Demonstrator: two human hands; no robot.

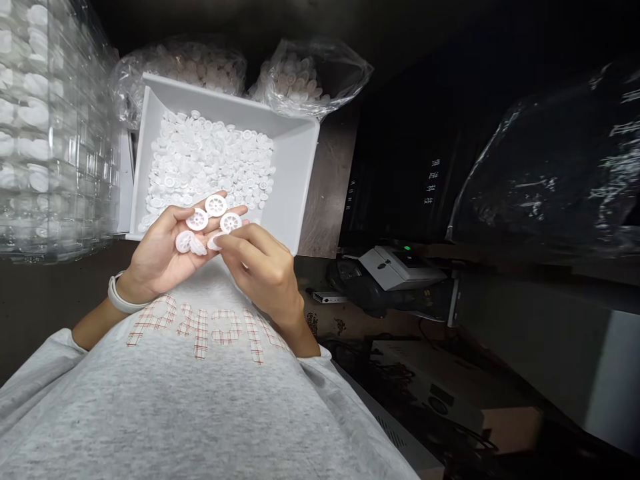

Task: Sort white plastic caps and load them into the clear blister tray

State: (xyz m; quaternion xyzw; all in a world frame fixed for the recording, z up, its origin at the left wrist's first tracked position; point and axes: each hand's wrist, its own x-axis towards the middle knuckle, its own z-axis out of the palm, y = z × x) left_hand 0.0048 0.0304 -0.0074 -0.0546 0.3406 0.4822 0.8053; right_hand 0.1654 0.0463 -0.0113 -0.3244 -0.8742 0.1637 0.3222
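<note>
Right hand (267, 270): fingers nearly closed, pinching one white plastic wheel (214, 242) at their tips, toward the left palm; round, no long axis (tilt unclear); left hand (157, 257) palm up, fingers loosely extended under spoked wheels (216, 205); tray (287, 180) just beyond

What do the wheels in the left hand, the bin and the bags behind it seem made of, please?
The wheels look like moulded white plastic, given their thin, even spokes. The bin seems rigid, matt plastic, its walls smooth and straight. The bags look like glossy clear film, probably plastic: they wrinkle and glint.
</note>
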